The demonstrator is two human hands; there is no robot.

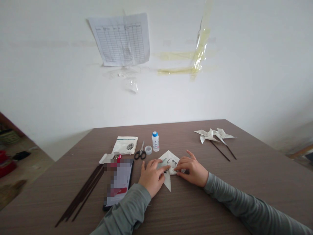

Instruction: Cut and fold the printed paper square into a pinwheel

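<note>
A partly folded sheet of printed paper (pixel 168 156) lies on the table between my hands, with a pointed flap (pixel 167 182) reaching toward me. Bent over its left side, my left hand (pixel 153 176) holds it with thumb and index finger, the index fingertip on the print. At the right edge, my right hand (pixel 194 169) pinches the paper between thumb and fingers, one finger raised. My fingers cover parts of the folds. Just beyond the paper stands a white glue bottle (pixel 155 142) with a blue top, beside a clear round cap (pixel 148 150) and black-handled scissors (pixel 140 153).
Two paper pinwheels (pixel 210 134) on dark sticks lie at the back right. A stack of printed paper squares (pixel 125 145) sits at the back left. Nearer me are a phone (pixel 119 182) and a bundle of dark sticks (pixel 83 191). The wall (pixel 171 104) borders the table's far edge.
</note>
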